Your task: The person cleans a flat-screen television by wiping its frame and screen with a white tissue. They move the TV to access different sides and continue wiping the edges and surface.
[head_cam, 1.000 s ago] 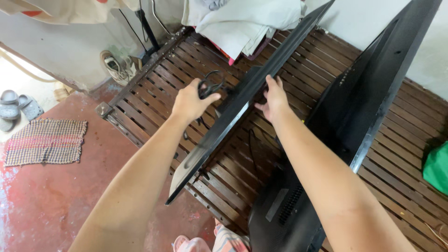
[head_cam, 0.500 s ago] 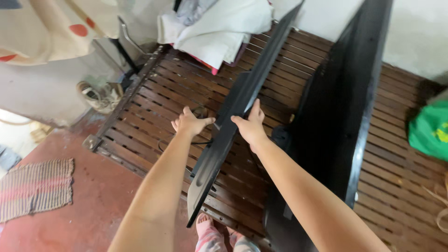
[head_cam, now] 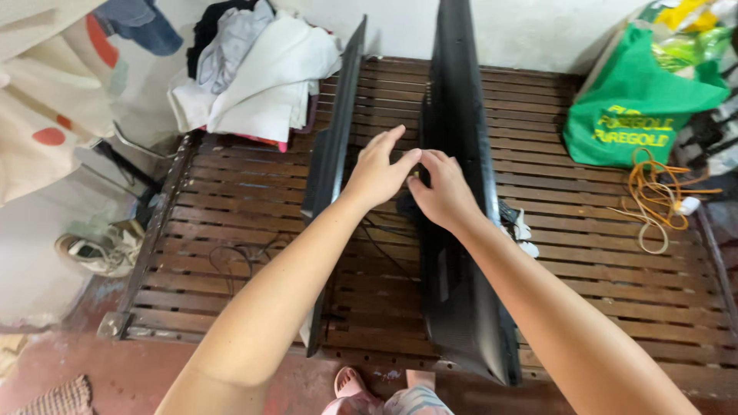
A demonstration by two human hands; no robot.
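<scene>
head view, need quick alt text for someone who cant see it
Two bare hands, left hand and right hand, meet between two black flat panels standing on edge on a slatted wooden bed frame, with folded laundry behind.

Slatted wooden bed [head_cam: 584, 253] bears two panels [head_cam: 453, 115], clothes [head_cam: 254, 73], bag [head_cam: 634, 107].

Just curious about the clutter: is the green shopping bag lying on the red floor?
No, the green shopping bag sits on the dark wooden slatted platform at its far right corner, beside a coiled orange cord.
</scene>
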